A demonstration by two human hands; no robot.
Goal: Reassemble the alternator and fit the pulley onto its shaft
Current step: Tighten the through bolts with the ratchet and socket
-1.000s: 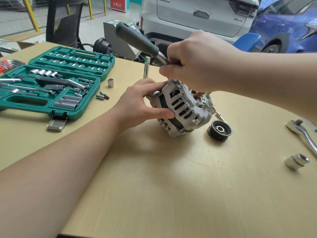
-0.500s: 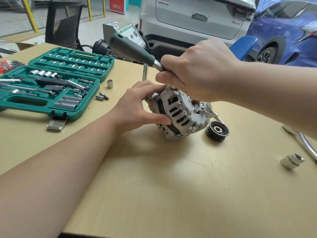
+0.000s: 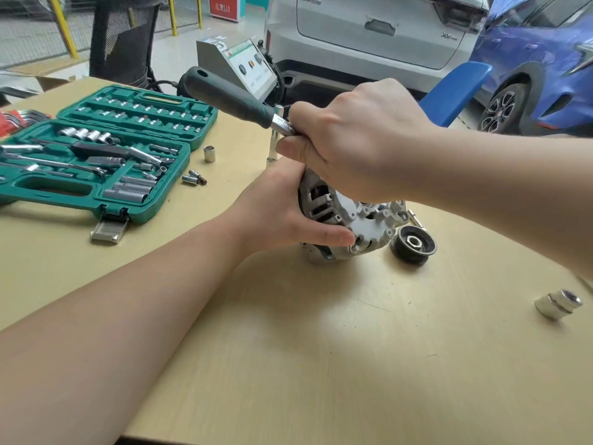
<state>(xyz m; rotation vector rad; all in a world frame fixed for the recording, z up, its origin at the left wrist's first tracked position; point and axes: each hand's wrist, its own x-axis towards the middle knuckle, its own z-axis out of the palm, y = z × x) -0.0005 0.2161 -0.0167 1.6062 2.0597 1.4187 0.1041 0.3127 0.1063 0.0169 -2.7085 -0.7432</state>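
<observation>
Head view.

Alternator [image 3: 349, 216]: silver finned housing, tilted, resting on the tabletop [image 3: 321, 364] near its far middle. Partly covered by both hands.

Left hand [image 3: 276, 210]: curled round the alternator's near-left side, thumb laid along the lower housing, fingers over the top; grips it.

Right hand [image 3: 359, 139]: above the alternator, fingers wrapped round the metal neck of a ratchet wrench [image 3: 234, 97]. The wrench's black handle points up and left, away from the hand. Its head is hidden under the hand; where it meets the alternator cannot be told.

Pulley [image 3: 413, 245]: black, grooved, lying flat on the tabletop just right of the alternator, apart from the shaft, a hex nut showing in its centre.

Large socket [image 3: 558, 304]: chrome, on its side near the right edge.

Socket set case [image 3: 96, 149]: green, open, by the far left corner, holding sockets and extension bars.

Loose small socket [image 3: 209, 153]: upright, just right of the case; two more small bits [image 3: 193, 178] lie nearby.

Slim upright socket [image 3: 276, 136]: standing behind the hands, partly hidden.
</observation>
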